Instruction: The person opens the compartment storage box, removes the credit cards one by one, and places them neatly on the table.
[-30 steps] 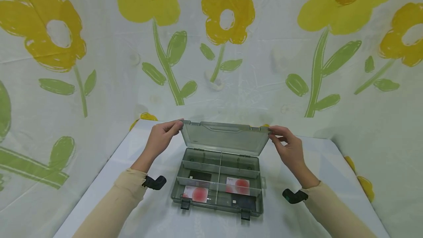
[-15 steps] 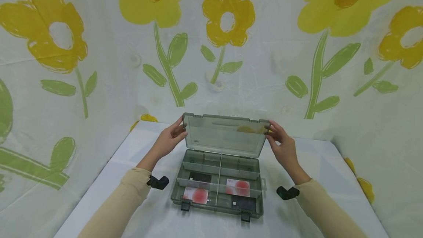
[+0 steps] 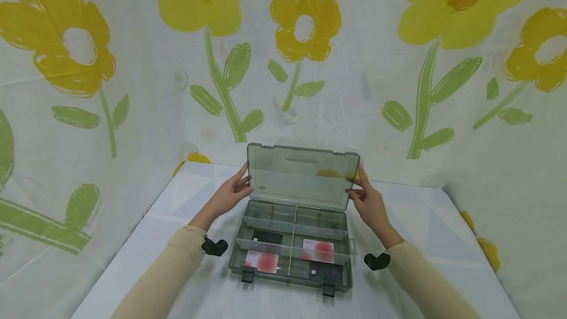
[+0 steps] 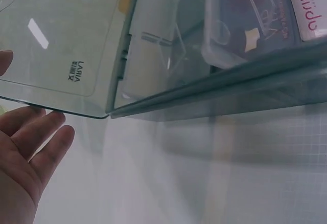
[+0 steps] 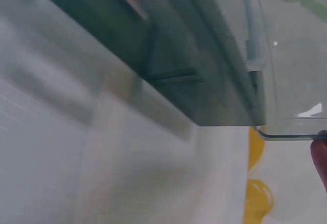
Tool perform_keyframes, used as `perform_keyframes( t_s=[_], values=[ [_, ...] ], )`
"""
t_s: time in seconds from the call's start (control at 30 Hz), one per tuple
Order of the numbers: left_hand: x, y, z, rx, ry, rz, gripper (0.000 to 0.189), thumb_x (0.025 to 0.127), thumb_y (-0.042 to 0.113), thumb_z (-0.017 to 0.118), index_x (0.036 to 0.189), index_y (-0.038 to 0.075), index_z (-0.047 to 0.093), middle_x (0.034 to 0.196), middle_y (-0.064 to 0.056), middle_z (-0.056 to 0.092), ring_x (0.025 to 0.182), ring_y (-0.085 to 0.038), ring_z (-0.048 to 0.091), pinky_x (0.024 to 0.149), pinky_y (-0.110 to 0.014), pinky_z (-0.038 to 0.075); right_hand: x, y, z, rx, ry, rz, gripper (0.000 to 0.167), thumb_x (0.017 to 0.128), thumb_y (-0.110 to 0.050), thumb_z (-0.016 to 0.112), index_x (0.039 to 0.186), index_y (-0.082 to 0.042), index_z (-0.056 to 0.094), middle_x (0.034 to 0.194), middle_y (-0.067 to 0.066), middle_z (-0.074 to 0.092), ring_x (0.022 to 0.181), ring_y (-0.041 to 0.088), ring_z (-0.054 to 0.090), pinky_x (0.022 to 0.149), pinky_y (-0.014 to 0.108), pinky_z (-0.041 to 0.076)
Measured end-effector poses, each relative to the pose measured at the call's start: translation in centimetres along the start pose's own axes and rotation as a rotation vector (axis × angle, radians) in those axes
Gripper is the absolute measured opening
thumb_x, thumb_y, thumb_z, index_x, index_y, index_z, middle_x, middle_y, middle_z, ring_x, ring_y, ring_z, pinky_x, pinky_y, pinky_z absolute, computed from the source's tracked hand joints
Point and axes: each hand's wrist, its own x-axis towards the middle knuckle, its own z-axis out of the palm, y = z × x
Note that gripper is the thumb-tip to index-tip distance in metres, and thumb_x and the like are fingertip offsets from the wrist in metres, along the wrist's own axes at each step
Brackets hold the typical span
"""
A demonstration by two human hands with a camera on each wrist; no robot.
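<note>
A transparent grey-green plastic compartment box (image 3: 290, 279) lies on the table with its hinged lid (image 3: 305, 174) raised steeply at the back. My left hand (image 3: 228, 195) holds the lid's left edge, thumb at the front face and fingers spread along the edge. On the other side my right hand (image 3: 371, 206) holds the right edge between thumb and fingers. Inside the box, two cards with a red round print, a left card (image 3: 262, 261) and a right card (image 3: 318, 251), lie in separate compartments. Two dark items, one behind (image 3: 267, 238) and one in front (image 3: 326, 272), lie in others.
Two black latches, a left latch (image 3: 248, 275) and a right latch (image 3: 328, 289), hang at the box's front. A clear handle (image 3: 353, 246) juts from its right side. White table (image 3: 177, 201) surrounds the box; a flower-patterned curtain (image 3: 345, 97) stands behind.
The lid has swung further up and back. Both hands have slid down its side edges towards the hinge, the right hand also moving inward. The box base stays in place.
</note>
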Motion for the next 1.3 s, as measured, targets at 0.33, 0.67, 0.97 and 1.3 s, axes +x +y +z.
perform_keyframes(
  t_s=[0.33,0.67,0.97,1.3],
  values=[
    [-0.1,-1.3,0.8,0.013,-0.005,-0.071,0.08,0.106,0.022,0.059,0.165,0.034,0.006,0.158,-0.024,0.036,0.143,-0.041,0.041,0.113,-0.062,0.041,-0.9,1.4,1.1,0.003,-0.133,0.125,0.099,0.098,0.007,0.061,0.164,-0.036,0.002,0.144,0.022,0.056,0.099,0.033,0.074,0.082,0.047,0.064],
    [-0.3,-2.1,0.9,0.001,-0.02,-0.091,0.082,0.105,0.021,0.06,0.165,0.033,0.005,0.16,-0.025,0.031,0.144,-0.04,0.039,0.114,-0.063,0.04,-1.5,1.8,1.5,-0.002,-0.244,0.147,0.104,0.095,0.009,0.063,0.165,-0.033,-0.003,0.149,0.023,0.05,0.1,0.034,0.073,0.08,0.04,0.065],
    [-0.6,-3.1,1.0,0.001,-0.065,-0.102,0.082,0.105,0.021,0.06,0.165,0.029,0.005,0.162,-0.024,0.028,0.139,-0.042,0.046,0.113,-0.06,0.041,-2.0,2.2,1.8,-0.002,-0.279,0.165,0.104,0.094,0.008,0.065,0.165,-0.03,-0.001,0.149,0.024,0.05,0.099,0.032,0.073,0.081,0.041,0.064],
    [-0.9,-3.8,1.2,0.056,-0.068,-0.113,0.076,0.105,0.023,0.06,0.165,0.016,0.014,0.162,-0.024,0.029,0.139,-0.043,0.046,0.114,-0.06,0.041,-2.4,2.3,1.8,0.004,-0.309,0.235,0.099,0.093,0.005,0.069,0.166,-0.023,0.009,0.148,0.025,0.051,0.1,0.035,0.073,0.085,0.044,0.063]
  ],
)
